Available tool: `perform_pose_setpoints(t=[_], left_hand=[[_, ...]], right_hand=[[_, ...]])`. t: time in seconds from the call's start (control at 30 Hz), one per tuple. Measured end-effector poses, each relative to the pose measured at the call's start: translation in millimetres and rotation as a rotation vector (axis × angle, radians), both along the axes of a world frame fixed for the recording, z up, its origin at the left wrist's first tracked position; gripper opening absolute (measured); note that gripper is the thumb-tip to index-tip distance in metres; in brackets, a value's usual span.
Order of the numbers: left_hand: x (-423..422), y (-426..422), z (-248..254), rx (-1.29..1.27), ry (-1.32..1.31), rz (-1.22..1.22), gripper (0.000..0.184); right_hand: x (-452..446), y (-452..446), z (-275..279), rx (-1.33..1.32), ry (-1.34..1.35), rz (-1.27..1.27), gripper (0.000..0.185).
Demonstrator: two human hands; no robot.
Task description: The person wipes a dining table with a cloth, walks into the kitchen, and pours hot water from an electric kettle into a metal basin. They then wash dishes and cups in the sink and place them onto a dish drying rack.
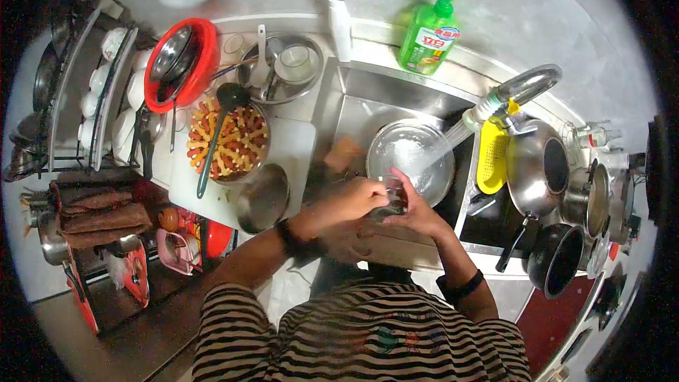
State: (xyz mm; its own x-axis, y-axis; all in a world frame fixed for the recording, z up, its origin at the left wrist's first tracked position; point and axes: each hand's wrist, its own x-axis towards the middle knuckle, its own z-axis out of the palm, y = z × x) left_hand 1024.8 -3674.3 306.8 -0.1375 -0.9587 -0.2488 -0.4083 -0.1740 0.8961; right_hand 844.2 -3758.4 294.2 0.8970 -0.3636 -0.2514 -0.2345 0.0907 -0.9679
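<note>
Over the front of the sink, both hands are at a small clear glass (396, 197) that looks dark inside. My right hand (419, 211) wraps round its right side, thumb up along the wall. On the other side, my left hand (357, 199) is closed against the glass, its fingertips hidden. Just beyond, a metal bowl (382, 134) sits in the sink (353, 110), and water (442, 148) pours into it from the faucet (527, 78). An orange-brown piece (343, 153), perhaps a cloth or sponge, lies left of the bowl.
Left of the sink are a white cutting board (300, 141), an empty-looking pan (263, 201), a patterned round trivet (205, 127) bearing a ladle (212, 141), and a red basin (212, 39). Behind stands green dish soap (428, 35). A yellow grater (491, 159) and several pans (527, 170) are right.
</note>
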Motion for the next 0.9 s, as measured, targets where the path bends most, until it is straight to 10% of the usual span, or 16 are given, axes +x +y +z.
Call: perform_pose_setpoints(t=[0.13, 0.3, 0.57, 0.73, 0.9], left_hand=[[-48.7, -51.3, -122.2, 0.016, 0.166, 0.118, 0.021], [-66.5, -65.5, -164.8, -0.259, -0.13, 0.296, 0.033], [-34.9, -37.3, -173.6, 0.2, 0.145, 0.432, 0.036], [-28.8, -29.9, -190.9, 0.15, 0.093, 0.51, 0.04], [-23.5, -43.8, -182.6, 0.267, 0.236, 0.57, 0.053]], right_hand=[[-28.8, -36.6, -67.1, 0.027, 0.271, -0.164, 0.105], [-56.3, -63.1, -200.4, -0.624, 0.413, -0.248, 0.094], [-11.8, -80.9, -169.5, -1.013, 0.749, 0.043, 0.091], [0.4, -71.3, -184.4, -0.81, 0.524, -0.023, 0.086], [-0.8, -52.1, -146.5, 0.083, 0.184, -0.354, 0.094]])
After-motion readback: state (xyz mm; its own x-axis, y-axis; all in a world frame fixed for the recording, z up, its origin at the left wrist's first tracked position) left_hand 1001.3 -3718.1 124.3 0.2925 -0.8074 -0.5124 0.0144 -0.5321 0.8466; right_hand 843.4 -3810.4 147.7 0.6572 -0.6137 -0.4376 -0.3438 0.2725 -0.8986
